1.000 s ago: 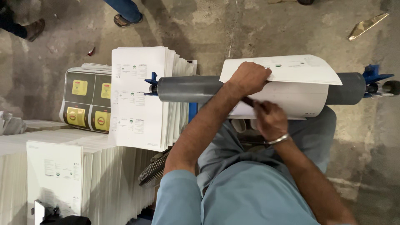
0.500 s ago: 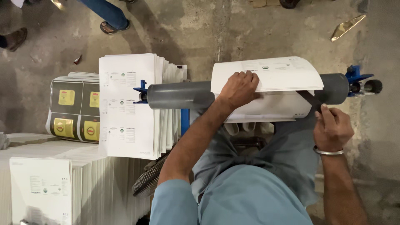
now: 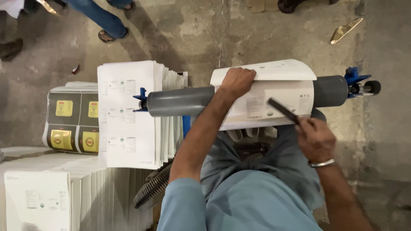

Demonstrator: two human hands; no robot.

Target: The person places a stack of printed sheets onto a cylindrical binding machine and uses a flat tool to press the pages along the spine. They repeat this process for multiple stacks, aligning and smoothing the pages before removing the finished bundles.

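A white printed sheet (image 3: 278, 100) is draped over a grey horizontal pipe (image 3: 180, 102) that rests in blue end mounts. My left hand (image 3: 236, 81) presses down on the sheet's left end, on top of the pipe. My right hand (image 3: 316, 139) is lower right, a metal bangle on its wrist, and grips a thin dark flat tool (image 3: 283, 111) whose tip lies against the sheet's front face. My blue shirt and grey trousers fill the bottom of the view.
A thick stack of white printed sheets (image 3: 128, 113) lies left of the pipe. Beside it are sheets with yellow and black labels (image 3: 70, 119) and more white stacks (image 3: 43, 196). Another person's legs (image 3: 102, 19) stand at top left. A fan grille (image 3: 150, 188) pokes out below.
My right hand swung out to the right, then came back in with the dark tool raised against the sheet. My left hand stayed pressed on the sheet's left end.
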